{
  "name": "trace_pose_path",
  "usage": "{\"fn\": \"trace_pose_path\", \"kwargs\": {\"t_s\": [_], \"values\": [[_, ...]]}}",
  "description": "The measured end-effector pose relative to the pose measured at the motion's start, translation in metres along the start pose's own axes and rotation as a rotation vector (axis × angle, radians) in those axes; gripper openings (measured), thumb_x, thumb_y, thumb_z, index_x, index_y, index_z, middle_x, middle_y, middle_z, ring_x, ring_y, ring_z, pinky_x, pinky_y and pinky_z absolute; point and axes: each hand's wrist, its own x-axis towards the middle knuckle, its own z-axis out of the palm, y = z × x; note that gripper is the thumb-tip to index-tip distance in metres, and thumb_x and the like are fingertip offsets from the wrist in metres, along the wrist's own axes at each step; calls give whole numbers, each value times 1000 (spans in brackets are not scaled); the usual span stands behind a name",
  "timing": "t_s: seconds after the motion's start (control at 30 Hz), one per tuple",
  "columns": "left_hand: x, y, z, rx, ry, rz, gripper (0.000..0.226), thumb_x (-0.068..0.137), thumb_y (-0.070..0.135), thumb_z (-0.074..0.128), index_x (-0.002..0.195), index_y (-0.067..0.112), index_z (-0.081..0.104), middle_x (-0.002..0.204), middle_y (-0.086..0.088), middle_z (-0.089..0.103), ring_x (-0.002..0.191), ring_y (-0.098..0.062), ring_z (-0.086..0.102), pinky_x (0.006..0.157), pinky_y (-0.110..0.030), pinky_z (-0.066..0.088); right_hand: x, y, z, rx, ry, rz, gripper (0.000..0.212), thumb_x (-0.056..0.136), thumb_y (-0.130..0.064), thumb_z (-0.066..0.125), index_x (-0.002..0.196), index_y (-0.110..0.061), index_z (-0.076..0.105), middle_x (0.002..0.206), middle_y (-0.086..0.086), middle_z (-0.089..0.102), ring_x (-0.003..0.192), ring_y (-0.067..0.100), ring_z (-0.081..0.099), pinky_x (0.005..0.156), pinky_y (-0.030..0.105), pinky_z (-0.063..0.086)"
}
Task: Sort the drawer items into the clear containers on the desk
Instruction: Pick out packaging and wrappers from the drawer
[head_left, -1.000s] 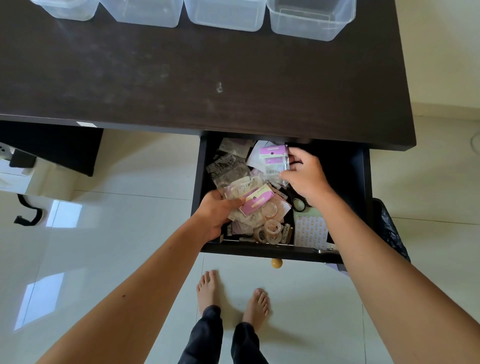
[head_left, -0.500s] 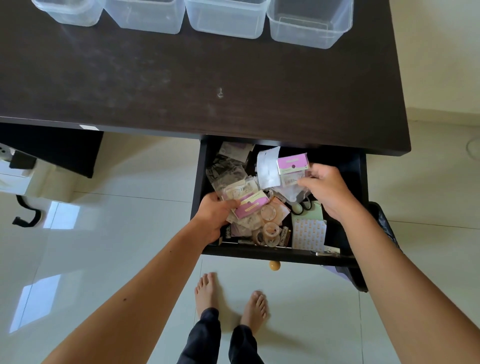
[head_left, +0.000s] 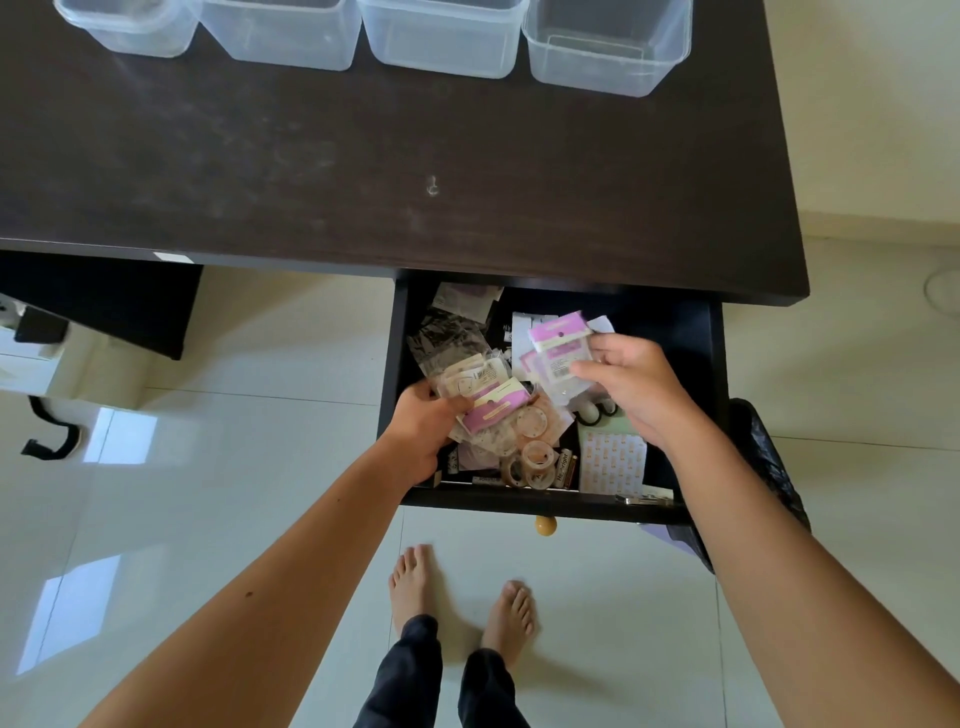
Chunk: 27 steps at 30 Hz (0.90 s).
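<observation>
A purple-headed packet (head_left: 561, 345) is pinched by the right hand (head_left: 631, 387) above the open drawer (head_left: 696, 332). Beside it, the left hand (head_left: 421, 434) grips a bundle of packets (head_left: 488, 395) (one purple-labelled). Tape rolls (head_left: 535, 460) lie below both hands; four clear containers (head_left: 441, 39) stand well beyond them on the desk (head_left: 311, 156).

open drawer (head_left: 395, 364), both hands gripping packets
</observation>
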Motion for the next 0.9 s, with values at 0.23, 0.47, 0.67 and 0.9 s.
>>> {"fn": "trace_pose_path", "kwargs": {"t_s": [0.23, 0.47, 0.67, 0.9], "values": [[-3, 2, 0, -8, -27, -11, 40, 93, -4, 68, 131, 9, 62, 121, -14, 73, 110, -32, 72, 79, -42, 62, 14, 1, 23, -87, 101, 46, 24, 91, -11, 81, 81, -30, 71, 94, -2, 76, 93, 16, 75, 84, 34, 62], [-4, 2, 0, -26, -45, -11, 41, 92, -6, 68, 131, 8, 61, 120, -14, 73, 105, -30, 73, 79, -41, 63, 14, 2, 14, 57, 160, 127, 8, 94, -9, 75, 96, -16, 73, 103, 5, 79, 88, 17, 77, 69, 28, 60], [-9, 6, 0, -43, -105, 47, 39, 94, -9, 64, 130, 5, 61, 117, -16, 73, 101, -32, 73, 84, -45, 61, 2, 4, 10, 61, -108, 67, 21, 93, -8, 77, 112, -15, 75, 104, 2, 83, 98, 17, 79, 85, 35, 63], [-15, 12, -4, -64, -255, 76, 32, 92, 11, 71, 124, 8, 68, 113, -16, 77, 100, -31, 75, 90, -49, 58, 10, 8, 35, -276, -194, -56, 28, 86, -29, 85, 112, -26, 76, 101, 0, 79, 98, 16, 75, 91, 41, 61]]}}
